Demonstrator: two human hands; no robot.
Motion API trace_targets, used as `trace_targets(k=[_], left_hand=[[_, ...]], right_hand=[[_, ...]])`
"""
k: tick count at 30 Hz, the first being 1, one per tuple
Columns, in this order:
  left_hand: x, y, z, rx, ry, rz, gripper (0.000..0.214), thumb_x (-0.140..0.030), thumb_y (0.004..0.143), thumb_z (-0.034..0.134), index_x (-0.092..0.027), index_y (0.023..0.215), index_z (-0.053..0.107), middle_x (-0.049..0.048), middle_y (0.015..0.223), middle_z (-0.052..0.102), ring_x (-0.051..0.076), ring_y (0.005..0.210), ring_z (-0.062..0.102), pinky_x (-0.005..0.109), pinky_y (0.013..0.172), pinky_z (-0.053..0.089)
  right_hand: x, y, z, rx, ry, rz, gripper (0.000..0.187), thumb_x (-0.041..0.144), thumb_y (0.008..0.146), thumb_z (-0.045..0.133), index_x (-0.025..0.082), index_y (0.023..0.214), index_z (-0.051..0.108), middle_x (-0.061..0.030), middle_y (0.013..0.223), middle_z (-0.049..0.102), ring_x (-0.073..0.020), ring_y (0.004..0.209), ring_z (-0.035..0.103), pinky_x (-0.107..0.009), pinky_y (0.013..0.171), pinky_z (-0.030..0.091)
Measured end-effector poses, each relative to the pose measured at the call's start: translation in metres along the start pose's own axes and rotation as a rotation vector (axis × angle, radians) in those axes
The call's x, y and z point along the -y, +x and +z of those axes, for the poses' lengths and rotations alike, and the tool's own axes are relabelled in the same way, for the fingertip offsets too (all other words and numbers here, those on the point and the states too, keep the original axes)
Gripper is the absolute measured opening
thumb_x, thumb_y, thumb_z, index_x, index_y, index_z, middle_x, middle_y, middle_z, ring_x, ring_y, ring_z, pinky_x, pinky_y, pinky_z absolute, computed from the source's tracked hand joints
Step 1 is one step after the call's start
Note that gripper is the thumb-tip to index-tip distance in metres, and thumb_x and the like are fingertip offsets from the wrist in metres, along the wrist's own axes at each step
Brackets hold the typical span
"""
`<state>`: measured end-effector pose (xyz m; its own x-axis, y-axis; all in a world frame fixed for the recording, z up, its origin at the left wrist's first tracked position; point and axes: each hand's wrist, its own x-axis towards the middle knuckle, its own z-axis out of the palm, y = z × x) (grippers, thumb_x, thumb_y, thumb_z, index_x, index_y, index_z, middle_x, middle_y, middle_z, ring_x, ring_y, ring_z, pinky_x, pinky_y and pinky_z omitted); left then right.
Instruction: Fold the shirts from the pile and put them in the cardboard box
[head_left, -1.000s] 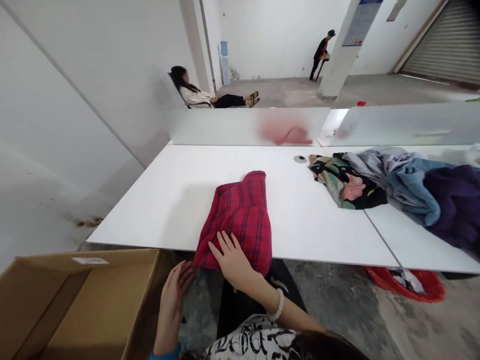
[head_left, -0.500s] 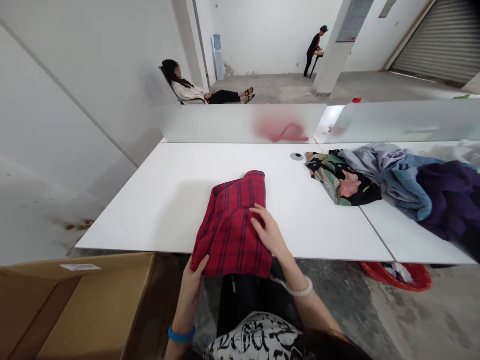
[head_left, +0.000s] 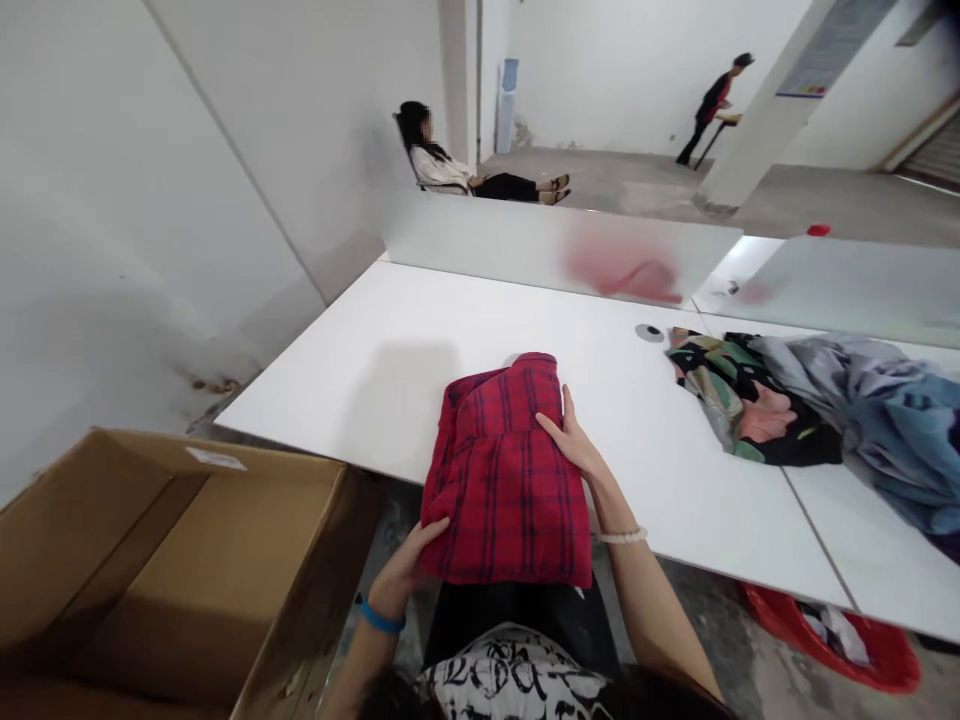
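Observation:
A folded red plaid shirt [head_left: 510,470] lies at the front edge of the white table, its near part jutting past the edge above my lap. My left hand [head_left: 412,555] grips its lower left corner, thumb on top and the other fingers hidden beneath the cloth. At the right side of the bundle, my right hand [head_left: 574,440] holds the edge, with the thumb laid over the fabric and the fingers along the side.
An open cardboard box [head_left: 217,560] stands at the lower left beside the white table [head_left: 360,330]. On the right lie a floral garment [head_left: 765,410] and blue-grey clothes [head_left: 900,430]. A red basin [head_left: 885,640] sits below. Behind the frosted divider [head_left: 480,235], one person sits and another stands.
My right hand has moved from resting on top of the shirt to its right edge. The shirt is drawn slightly toward me, and the view has turned left.

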<state>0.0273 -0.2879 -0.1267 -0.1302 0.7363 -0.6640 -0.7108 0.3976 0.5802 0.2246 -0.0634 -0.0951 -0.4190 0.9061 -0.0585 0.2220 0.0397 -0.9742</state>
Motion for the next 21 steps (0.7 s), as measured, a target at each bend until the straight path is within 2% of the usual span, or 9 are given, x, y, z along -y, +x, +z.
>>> trace_targets(k=[2,3,7,10,14,17,19,21], left_hand=[[-0.007,-0.003,0.01,0.008,-0.027,0.033,0.042,-0.025,0.051,0.08,-0.014,0.09,0.069,0.0116,0.09,0.075,0.031,0.1,0.066,0.041,0.093,0.049],[-0.011,-0.006,0.014,0.013,-0.044,0.059,0.04,-0.024,0.05,0.08,-0.014,0.088,0.069,0.0108,0.087,0.075,0.031,0.097,0.067,0.041,0.091,0.05],[-0.025,-0.026,0.017,-0.01,-0.119,0.196,0.037,-0.026,0.05,0.076,-0.015,0.084,0.071,0.0104,0.081,0.074,0.033,0.096,0.067,0.042,0.091,0.05],[-0.035,-0.048,0.001,-0.15,-0.153,0.308,0.036,-0.027,0.048,0.074,-0.016,0.082,0.072,0.0103,0.081,0.074,0.035,0.099,0.065,0.044,0.094,0.049],[-0.036,-0.087,-0.042,-0.445,-0.222,0.459,0.025,-0.033,0.048,0.07,-0.021,0.071,0.071,0.0071,0.079,0.074,0.035,0.097,0.065,0.044,0.089,0.052],[-0.018,-0.124,-0.083,-0.689,-0.226,0.591,0.018,-0.036,0.051,0.068,-0.023,0.063,0.069,0.0045,0.071,0.073,0.035,0.095,0.065,0.047,0.089,0.052],[-0.001,-0.148,-0.108,-0.869,-0.159,0.69,0.018,-0.036,0.054,0.068,-0.024,0.066,0.071,0.004,0.07,0.072,0.036,0.099,0.064,0.048,0.093,0.05],[0.012,-0.168,-0.129,-0.983,-0.108,0.757,0.025,-0.037,0.059,0.067,-0.024,0.08,0.074,0.0043,0.076,0.073,0.035,0.106,0.062,0.046,0.098,0.047]], right_hand=[[0.0,0.006,0.003,-0.008,-0.035,-0.083,0.085,0.051,0.081,0.056,0.024,0.151,0.017,-0.0042,0.155,0.023,-0.019,0.142,0.023,-0.039,0.118,0.016],[0.0,0.008,0.005,-0.004,-0.029,-0.097,0.079,0.049,0.081,0.056,0.024,0.149,0.024,-0.0035,0.155,0.023,-0.0187,0.143,0.022,-0.039,0.119,0.014],[0.013,0.018,0.028,0.018,0.071,-0.077,0.059,0.039,0.08,0.052,0.024,0.137,0.046,-0.0038,0.146,0.042,-0.0204,0.136,0.036,-0.041,0.117,0.021],[0.039,0.027,0.065,0.059,0.098,-0.135,0.05,0.035,0.079,0.052,0.023,0.127,0.056,-0.0035,0.139,0.05,-0.0217,0.132,0.041,-0.042,0.115,0.023],[0.086,0.033,0.138,0.225,0.132,-0.208,0.044,0.031,0.078,0.051,0.023,0.12,0.06,-0.0026,0.133,0.056,-0.0225,0.128,0.044,-0.042,0.114,0.024],[0.119,0.031,0.204,0.44,0.143,-0.295,0.043,0.029,0.078,0.05,0.024,0.12,0.06,-0.0002,0.131,0.057,-0.021,0.128,0.044,-0.04,0.115,0.024],[0.139,0.026,0.251,0.596,0.145,-0.37,0.044,0.028,0.079,0.048,0.024,0.122,0.059,0.0011,0.132,0.056,-0.02,0.129,0.043,-0.038,0.115,0.024],[0.156,0.02,0.301,0.745,0.151,-0.45,0.045,0.027,0.08,0.047,0.024,0.124,0.058,0.0015,0.132,0.056,-0.0197,0.129,0.043,-0.037,0.115,0.024]])
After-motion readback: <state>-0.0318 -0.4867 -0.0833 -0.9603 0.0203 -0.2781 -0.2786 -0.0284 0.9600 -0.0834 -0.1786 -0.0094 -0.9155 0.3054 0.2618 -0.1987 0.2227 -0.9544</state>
